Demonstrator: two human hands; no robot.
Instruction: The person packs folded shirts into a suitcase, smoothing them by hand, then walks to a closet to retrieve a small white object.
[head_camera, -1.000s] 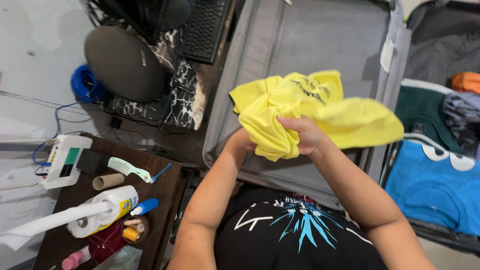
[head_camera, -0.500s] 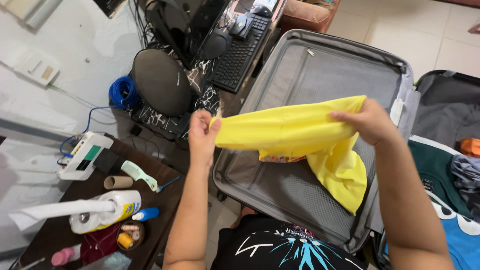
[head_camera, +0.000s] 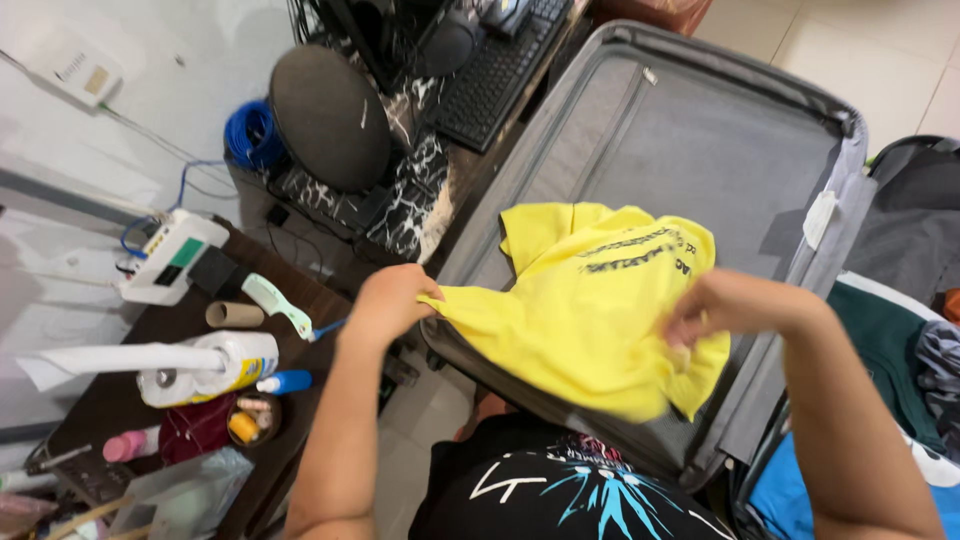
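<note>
A yellow T-shirt (head_camera: 590, 310) with dark print is held over an open grey suitcase (head_camera: 690, 140), its upper part lying against the grey lining. My left hand (head_camera: 388, 300) pinches the shirt's left edge near the suitcase's front rim. My right hand (head_camera: 712, 305) grips the shirt's right side, slightly blurred, fingers closed in the cloth. The shirt's lower part hangs over the suitcase edge above my black printed shirt (head_camera: 580, 495).
A dark wooden side table (head_camera: 200, 340) at left holds a paper roll (head_camera: 200, 365), a green comb (head_camera: 277, 303), small bottles and a white device (head_camera: 170, 258). A black keyboard (head_camera: 495, 75) and round dark speaker (head_camera: 330, 115) lie beyond. Folded clothes (head_camera: 890, 360) sit at right.
The shirt was bunched in both hands, then stretched wide; now it has dropped lower over the suitcase, partly laid on the lining. The view has moved closer.
</note>
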